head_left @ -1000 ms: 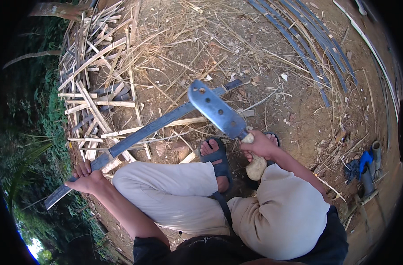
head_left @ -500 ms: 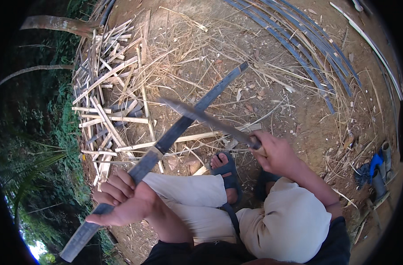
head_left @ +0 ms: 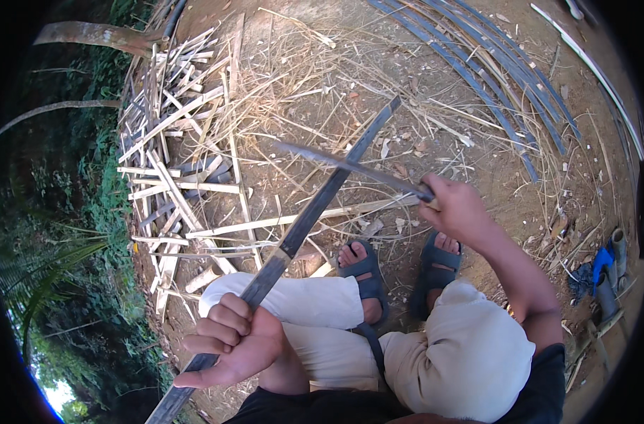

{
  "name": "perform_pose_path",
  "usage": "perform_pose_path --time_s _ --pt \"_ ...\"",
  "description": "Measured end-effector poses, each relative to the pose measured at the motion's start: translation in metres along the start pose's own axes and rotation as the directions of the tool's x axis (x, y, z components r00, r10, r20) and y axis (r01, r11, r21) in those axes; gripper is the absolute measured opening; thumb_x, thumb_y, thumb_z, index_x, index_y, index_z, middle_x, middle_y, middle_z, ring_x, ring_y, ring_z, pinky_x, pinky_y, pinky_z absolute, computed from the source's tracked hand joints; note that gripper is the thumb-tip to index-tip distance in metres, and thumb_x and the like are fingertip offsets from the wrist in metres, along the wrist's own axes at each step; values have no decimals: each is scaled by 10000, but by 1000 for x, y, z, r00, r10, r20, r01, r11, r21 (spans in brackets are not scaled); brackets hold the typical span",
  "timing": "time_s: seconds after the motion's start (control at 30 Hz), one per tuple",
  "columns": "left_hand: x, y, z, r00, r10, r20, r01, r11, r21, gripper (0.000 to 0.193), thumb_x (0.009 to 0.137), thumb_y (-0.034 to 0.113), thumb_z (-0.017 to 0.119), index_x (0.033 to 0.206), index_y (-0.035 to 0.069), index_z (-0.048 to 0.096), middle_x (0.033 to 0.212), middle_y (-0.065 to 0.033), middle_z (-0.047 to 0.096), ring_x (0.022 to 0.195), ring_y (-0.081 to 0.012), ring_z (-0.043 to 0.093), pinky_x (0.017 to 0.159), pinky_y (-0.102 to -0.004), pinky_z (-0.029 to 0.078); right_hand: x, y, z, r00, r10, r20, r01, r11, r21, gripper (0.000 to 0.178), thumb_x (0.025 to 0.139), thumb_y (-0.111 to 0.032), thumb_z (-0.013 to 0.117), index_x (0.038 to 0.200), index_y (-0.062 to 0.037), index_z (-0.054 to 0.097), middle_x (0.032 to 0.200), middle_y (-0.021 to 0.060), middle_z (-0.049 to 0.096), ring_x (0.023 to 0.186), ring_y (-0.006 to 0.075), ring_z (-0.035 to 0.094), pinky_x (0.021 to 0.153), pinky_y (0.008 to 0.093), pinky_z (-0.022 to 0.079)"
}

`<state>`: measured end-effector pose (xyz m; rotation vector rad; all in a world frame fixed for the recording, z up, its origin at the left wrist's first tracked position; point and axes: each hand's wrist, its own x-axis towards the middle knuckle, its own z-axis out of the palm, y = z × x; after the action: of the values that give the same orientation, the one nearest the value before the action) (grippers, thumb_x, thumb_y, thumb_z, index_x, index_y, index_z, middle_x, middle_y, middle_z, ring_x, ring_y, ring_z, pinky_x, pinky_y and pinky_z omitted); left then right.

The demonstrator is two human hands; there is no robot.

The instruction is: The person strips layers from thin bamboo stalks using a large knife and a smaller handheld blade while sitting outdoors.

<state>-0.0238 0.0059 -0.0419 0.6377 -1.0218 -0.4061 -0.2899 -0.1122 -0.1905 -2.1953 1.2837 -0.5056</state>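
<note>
Bamboo strip, dark grey, pale-banded, clasped by the left hand; right hand grips a knife

The blade is blurred, the dark strip cropped below

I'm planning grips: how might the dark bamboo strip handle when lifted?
The dark bamboo strip is probably stiff: it looks nearly straight beyond the left hand. It seems light, since one hand grips it. Being flat, it's unlikely to roll.
</note>
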Motion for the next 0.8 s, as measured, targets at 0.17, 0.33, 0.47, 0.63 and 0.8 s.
perform_pose_path --time_s 0.17,0.33,0.47,0.63,0.8 --pt "0 2 -10 1000 -9 -16 9 1000 11 653 956 706 248 620 147 273 512 13 234 433 -110 169 471 -288 178 -9 -34 -10 989 -147 -27 146 988 -48 323 733 -164 709 1012 -96 560 778 108 629 652 336 648 599 445 525" --pt "-6 4 2 1000 -12 25 12 1000 27 650 962 696 243 625 142 278 514 9 238 433 -118 176 474 -290 184 17 33 16 994 95 -55 -99 991 -87 287 771 -208 691 995 -89 556 770 142 647 656 349 656 596 455 529" --pt "-5 -1 7 1000 -4 -20 5 1000 19 649 965 691 242 623 141 281 513 7 237 432 -119 182 473 -291 187 40 81 6 969 244 32 -239 964 -116 235 823 -215 660 974 -68 557 775 163 659 676 362 664 621 462 540" --pt "1 2 -3 999 10 -38 -9 999 36 630 971 664 289 605 152 268 506 16 216 433 -109 182 469 -273 173 45 55 17 978 173 113 -163 982 -95 243 836 -217 662 993 -65 557 802 173 671 687 372 667 648 466 547" --pt "3 -4 5 992 -25 -124 30 999 42 620 964 649 348 582 170 253 503 27 192 439 -97 176 466 -263 153 71 126 29 936 350 29 -342 927 -152 250 846 -221 658 1007 -56 561 815 182 673 753 361 677 698 476 548"
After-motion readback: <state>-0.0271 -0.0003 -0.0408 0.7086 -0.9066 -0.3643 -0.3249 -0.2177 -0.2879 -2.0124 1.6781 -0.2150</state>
